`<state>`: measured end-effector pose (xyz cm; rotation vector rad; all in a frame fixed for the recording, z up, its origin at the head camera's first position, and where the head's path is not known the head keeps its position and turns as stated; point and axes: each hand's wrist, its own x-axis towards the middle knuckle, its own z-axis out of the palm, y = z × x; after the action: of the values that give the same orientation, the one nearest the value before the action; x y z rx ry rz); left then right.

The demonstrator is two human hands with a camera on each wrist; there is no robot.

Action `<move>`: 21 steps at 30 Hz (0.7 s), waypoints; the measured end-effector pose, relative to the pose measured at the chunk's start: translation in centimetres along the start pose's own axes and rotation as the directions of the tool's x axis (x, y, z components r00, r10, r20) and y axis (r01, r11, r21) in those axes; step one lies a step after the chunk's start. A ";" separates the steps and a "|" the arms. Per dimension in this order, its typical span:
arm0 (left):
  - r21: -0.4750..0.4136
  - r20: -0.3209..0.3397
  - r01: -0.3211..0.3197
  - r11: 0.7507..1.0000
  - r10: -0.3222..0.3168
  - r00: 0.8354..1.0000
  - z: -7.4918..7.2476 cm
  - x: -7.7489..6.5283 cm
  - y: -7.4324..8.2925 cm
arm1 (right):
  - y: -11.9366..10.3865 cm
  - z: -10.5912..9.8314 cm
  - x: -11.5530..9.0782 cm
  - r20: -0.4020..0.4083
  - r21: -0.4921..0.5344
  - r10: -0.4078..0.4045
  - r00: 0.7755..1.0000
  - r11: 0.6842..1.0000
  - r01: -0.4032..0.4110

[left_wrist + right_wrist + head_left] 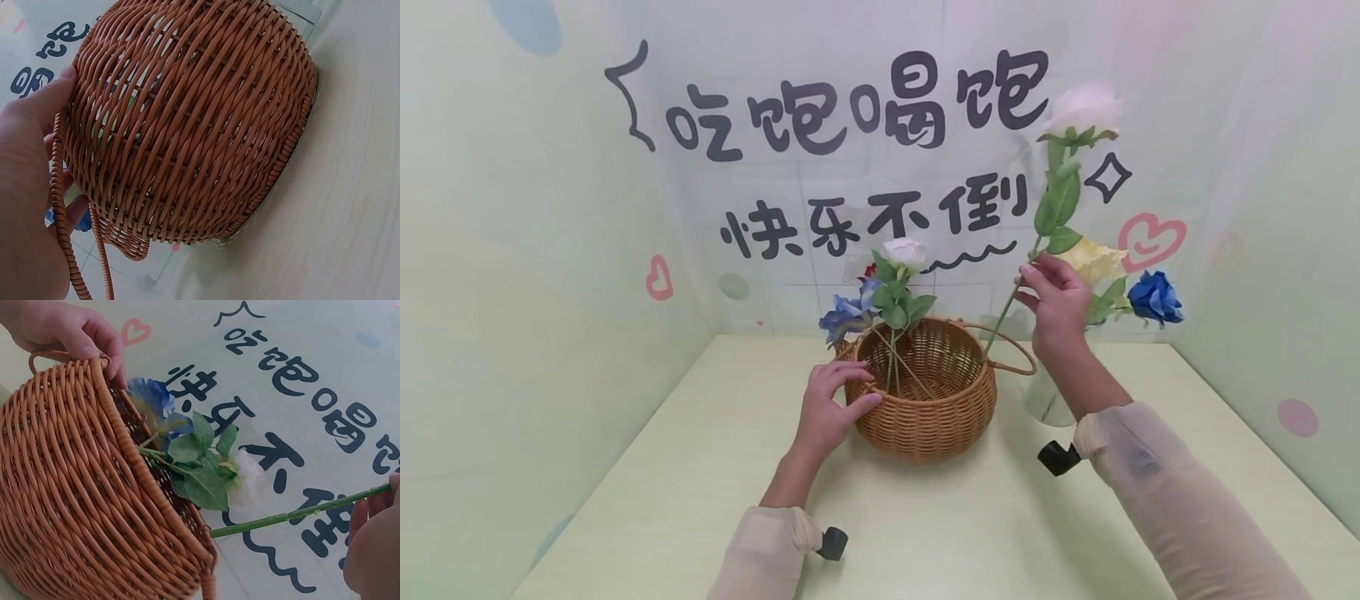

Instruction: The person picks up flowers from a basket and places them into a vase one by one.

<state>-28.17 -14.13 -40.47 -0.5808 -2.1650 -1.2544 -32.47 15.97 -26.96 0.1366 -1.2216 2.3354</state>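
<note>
A brown wicker basket (925, 429) stands upright on the table, its arched handles folded out at the sides. My left hand (827, 408) grips the basket's left rim, thumb on the near side and fingers over the edge. With my right hand (1060, 304) I pinch the green stem of a tall pale pink rose (1082, 112). The stem (269, 520) slants down to the basket's right rim, where its lower end is hidden in the right wrist view. Inside the basket lean a white rose (904, 252), a blue-purple flower (846, 319) and a red flower (868, 273), mostly covered.
Right of the basket, partly behind my right forearm, a clear glass vase (1047, 404) holds a yellow flower (1093, 260) and a dark blue rose (1156, 297). A printed backdrop (820, 208) with black lettering rises behind the pale table (940, 533), with side panels left and right.
</note>
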 end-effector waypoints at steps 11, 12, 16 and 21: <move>0.014 0.002 0.011 1.000 -0.011 1.000 0.2 -0.1 -0.1 | -1.7 -1.9 1.1 -0.004 -0.049 -0.049 0.999 0.998 0.048; 0.013 0.002 0.010 1.000 -0.011 1.000 0.2 -0.2 -0.1 | -1.9 -2.0 1.2 -0.007 -0.061 -0.055 0.998 0.997 0.055; 0.007 0.001 0.013 1.000 -0.013 1.000 0.2 -0.2 -0.1 | -2.8 -2.2 1.5 -0.023 -0.126 -0.066 0.998 0.990 0.063; 0.008 0.003 0.012 1.000 -0.012 1.000 0.0 -0.1 0.0 | -3.7 -2.6 1.8 -0.055 -0.187 -0.070 0.996 0.981 0.058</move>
<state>-28.12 -14.10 -40.53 -0.5672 -2.1781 -1.2511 -31.98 20.46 -25.21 0.0397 -1.3756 2.1427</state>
